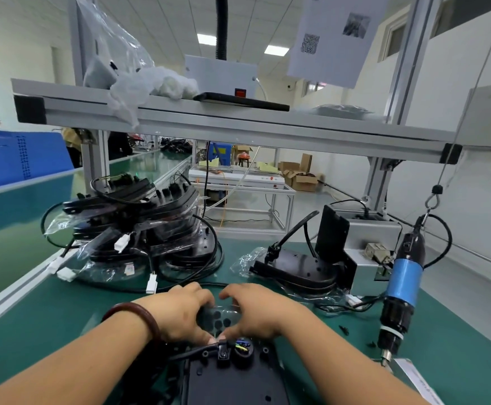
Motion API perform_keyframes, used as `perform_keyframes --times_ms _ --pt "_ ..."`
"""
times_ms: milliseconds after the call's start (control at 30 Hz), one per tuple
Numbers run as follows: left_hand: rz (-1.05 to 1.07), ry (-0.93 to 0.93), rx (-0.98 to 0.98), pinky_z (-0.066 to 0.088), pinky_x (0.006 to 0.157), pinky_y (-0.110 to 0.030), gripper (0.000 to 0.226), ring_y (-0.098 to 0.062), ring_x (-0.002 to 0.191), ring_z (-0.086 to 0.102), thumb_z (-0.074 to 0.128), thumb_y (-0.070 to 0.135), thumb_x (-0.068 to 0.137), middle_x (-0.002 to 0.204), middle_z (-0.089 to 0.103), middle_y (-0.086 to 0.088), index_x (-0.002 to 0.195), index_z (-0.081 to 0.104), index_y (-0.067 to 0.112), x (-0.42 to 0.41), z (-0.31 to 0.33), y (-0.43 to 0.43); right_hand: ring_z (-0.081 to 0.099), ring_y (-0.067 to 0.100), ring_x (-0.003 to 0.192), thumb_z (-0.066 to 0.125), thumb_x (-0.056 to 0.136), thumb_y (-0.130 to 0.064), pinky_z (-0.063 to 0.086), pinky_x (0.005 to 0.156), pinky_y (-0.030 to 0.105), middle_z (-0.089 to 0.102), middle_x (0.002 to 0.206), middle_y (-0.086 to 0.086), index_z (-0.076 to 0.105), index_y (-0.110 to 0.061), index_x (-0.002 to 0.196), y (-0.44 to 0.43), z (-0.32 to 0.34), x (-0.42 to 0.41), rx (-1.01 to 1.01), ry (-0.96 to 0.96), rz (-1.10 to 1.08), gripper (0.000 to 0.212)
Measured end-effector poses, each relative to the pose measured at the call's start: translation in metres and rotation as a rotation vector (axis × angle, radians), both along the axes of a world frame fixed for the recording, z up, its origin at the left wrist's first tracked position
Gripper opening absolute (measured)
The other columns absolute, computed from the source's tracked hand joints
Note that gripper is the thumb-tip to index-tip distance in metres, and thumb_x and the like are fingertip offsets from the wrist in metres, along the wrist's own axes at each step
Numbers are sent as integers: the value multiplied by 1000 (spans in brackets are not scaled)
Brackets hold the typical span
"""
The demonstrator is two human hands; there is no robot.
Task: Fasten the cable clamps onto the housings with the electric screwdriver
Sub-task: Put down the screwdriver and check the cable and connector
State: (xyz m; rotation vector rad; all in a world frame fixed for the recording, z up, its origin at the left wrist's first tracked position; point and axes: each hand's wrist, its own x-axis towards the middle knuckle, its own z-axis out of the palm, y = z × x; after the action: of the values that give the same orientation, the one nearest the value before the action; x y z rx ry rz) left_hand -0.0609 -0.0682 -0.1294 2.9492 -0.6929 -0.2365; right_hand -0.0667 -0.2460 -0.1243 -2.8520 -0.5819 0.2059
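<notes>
While screwdriver (403, 283) hangs, left hand (180, 312), right hand (257, 312) (seemingly) grip housing (232, 381)

— Can any writing be read here?

— Not a single word or number. High above and to the left of the electric screwdriver (404, 282) hangs a paper sheet (334, 65). It carries a QR code (310, 43) and a blurred grey picture (356, 24), and the faint line at its top edge is too small to read.

— And the blue board (1, 168)?

— It stands far to the left of the electric screwdriver. A column of dark characters (23, 157) runs down it, too blurred to make out.

— Anything closer?

— Just below the electric screwdriver's tip lies a white label (416, 378) with fine grey print, which is also unreadable.
</notes>
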Motion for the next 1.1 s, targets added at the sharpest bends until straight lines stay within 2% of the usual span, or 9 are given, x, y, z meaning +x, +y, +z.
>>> perform_keyframes --times_ms 67,133,200,267,367,467,600,800,1100 --pt "-4 -26 -11 39 97 -35 46 -14 116 42 65 56 77 117 45 10 114 49 33 -2 0 0 52 25 115 78 75 -42 42 98 37 55 125 1 40 -38 133 -1 -3 -2 71 -12 7 70" --pt "-3 -79 -56 39 92 -35 40 -9 107 47 67 57 73 108 51 14 103 51 36 -3 -1 1 53 17 93 80 73 -40 41 82 29 55 97 -8 46 -41 122 -4 -4 -3 155 -35 25 60" --pt "16 -61 -276 43 82 -27 35 -4 87 53 75 51 69 92 56 15 90 52 36 -3 -4 4 48 6 73 80 73 -36 37 69 25 49 78 -14 52 -39 112 -7 -4 -3 254 -50 32 48" --pt "27 -45 -508 42 64 -17 27 1 64 49 81 38 68 71 56 13 77 56 33 -3 -7 6 45 3 65 80 75 -34 37 63 23 48 70 -13 55 -39 101 -12 -4 -3 347 -52 15 37" --pt "70 -50 -595 38 53 -15 17 2 50 45 79 36 72 56 56 13 68 65 28 0 -9 6 47 8 77 77 77 -39 41 79 27 52 73 -15 55 -43 93 -17 -3 -3 390 -58 -22 28" --pt "80 -62 -536 37 52 -13 18 3 49 46 74 41 77 53 57 17 64 65 34 2 -10 2 46 -3 99 72 80 -47 25 98 31 60 91 -23 62 -42 101 -20 1 -4 334 -184 -12 24" --pt "111 -88 -525 36 48 -12 19 3 47 46 75 42 76 52 58 17 62 64 34 3 -9 -4 48 5 102 62 89 -40 21 94 35 61 92 -19 71 -34 97 -15 9 -6 197 -370 83 14" --pt "139 -118 -515 41 54 -19 19 -3 52 48 78 38 74 56 59 10 62 65 30 0 -5 -10 54 17 96 61 91 -27 44 88 34 63 96 0 72 -19 97 -7 11 -9 160 -383 132 15" --pt "139 -85 -505 41 54 -19 21 -5 53 49 77 37 75 57 59 8 62 63 28 1 -3 -11 54 20 93 58 89 -18 46 79 35 60 94 3 69 -13 95 -6 4 -11 145 -500 190 13"
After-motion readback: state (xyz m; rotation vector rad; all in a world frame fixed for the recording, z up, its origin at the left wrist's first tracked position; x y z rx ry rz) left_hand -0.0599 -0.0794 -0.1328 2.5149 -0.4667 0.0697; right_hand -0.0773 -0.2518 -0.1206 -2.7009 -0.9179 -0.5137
